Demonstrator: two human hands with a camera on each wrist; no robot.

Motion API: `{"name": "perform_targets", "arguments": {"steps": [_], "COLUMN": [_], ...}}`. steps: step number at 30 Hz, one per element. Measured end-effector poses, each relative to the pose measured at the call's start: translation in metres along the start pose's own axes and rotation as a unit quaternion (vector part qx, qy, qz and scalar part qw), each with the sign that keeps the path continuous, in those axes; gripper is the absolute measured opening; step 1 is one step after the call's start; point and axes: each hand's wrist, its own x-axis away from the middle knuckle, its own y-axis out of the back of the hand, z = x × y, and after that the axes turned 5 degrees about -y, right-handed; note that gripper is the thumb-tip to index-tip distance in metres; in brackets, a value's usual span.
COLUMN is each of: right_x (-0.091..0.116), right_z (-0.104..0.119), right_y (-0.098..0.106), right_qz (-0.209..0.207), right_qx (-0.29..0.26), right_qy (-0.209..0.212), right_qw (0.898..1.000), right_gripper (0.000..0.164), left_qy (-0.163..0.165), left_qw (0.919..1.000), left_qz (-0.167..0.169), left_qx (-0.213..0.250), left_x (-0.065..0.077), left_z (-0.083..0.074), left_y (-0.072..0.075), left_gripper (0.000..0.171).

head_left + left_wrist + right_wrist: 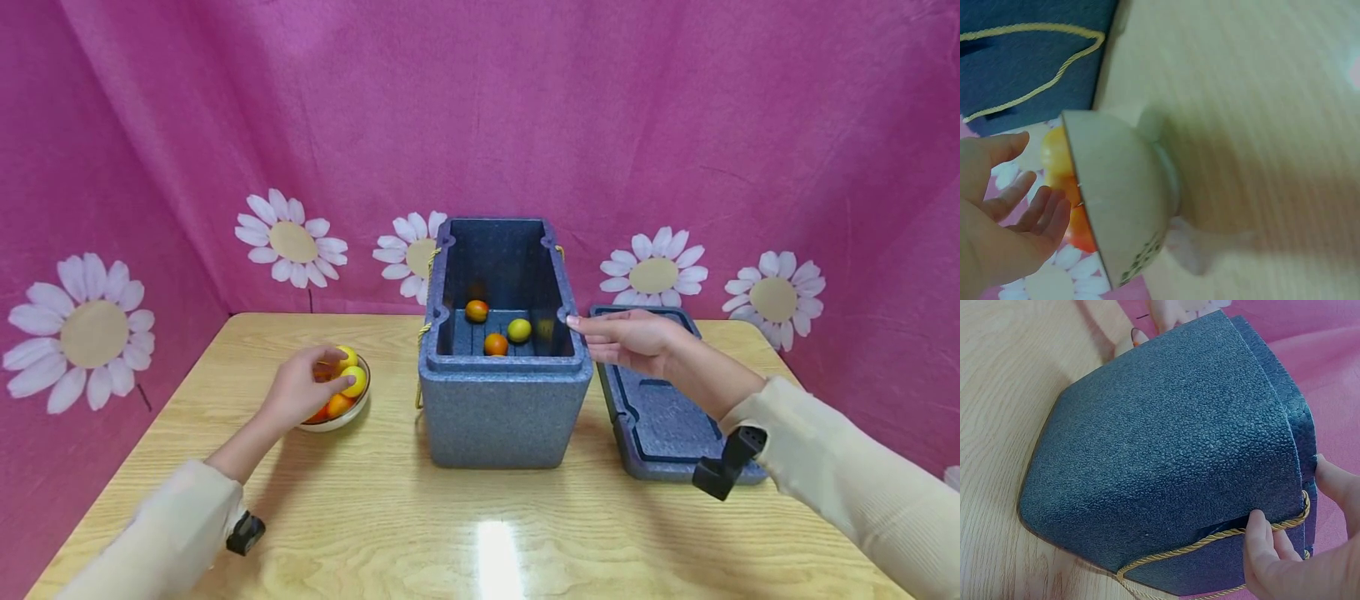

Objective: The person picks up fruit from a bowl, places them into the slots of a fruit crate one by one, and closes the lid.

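Note:
My left hand (pixel 303 387) hovers at the white bowl (pixel 335 426), thumb and fingers spread around a yellow fruit (pixel 355 382) near the top. Orange fruit (pixel 340 406) lies beside it, partly hidden by the hand. In the left wrist view the fingers are apart, their tips close to the fruit at the bowl's rim. My right hand (pixel 633 337) holds the right rim of a grey foam box (pixel 502 421), thumb on the edge and fingers along the outer wall by a gold rope (pixel 1179 551). Inside the box lie two orange-red fruits (pixel 496 344) and a yellow one (pixel 519 331).
The box's foam lid (pixel 667 417) lies on the wooden table (pixel 360 517) to the right of the box, partly under my right forearm. A pink curtain (pixel 480 108) with white flowers hangs behind and at both sides.

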Motion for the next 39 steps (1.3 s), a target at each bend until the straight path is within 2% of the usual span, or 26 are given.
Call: {"name": "perform_targets", "arguments": {"steps": [7, 9, 14, 15, 23, 31, 39], "right_x": [-0.001, -0.001, 0.0, 0.0, -0.002, -0.002, -0.001], "right_z": [-0.001, -0.001, -0.001, -0.001, -0.002, -0.002, -0.001], "right_y": [0.001, 0.001, 0.001, 0.001, 0.0, 0.001, 0.001], "right_qz": [-0.005, -0.005, -0.006, -0.006, -0.009, -0.009, -0.002], "right_qx": [0.002, 0.002, -0.001, -0.001, 0.005, 0.005, 0.003], "right_qy": [-0.002, -0.002, -0.001, -0.001, 0.002, 0.005, 0.005], "right_qw": [1.0, 1.0, 1.0, 1.0, 1.0, 1.0, 1.0], "right_gripper": [0.081, 0.081, 0.082, 0.082, 0.079, 0.081, 0.081], "left_qy": [-0.004, -0.009, 0.005, 0.011, 0.006, 0.006, 0.024], "left_qw": [0.9999, 0.9998, 0.9998, 0.9999, 0.9994, 0.9992, 0.999], "left_qz": [-0.001, -0.013, -0.019, -0.01, -0.024, -0.033, -0.03], "left_qx": [-0.013, -0.01, -0.004, -0.004, -0.023, -0.019, -0.023], "left_x": [0.004, 0.004, 0.002, 0.002, 0.004, 0.004, 0.004], "left_z": [0.003, 0.004, 0.002, 0.002, 0.006, 0.006, 0.003], "left_y": [-0.011, -0.015, -0.019, -0.018, -0.022, -0.022, -0.023], "left_gripper": [0.039, 0.039, 0.04, 0.041, 0.035, 0.034, 0.035]}}
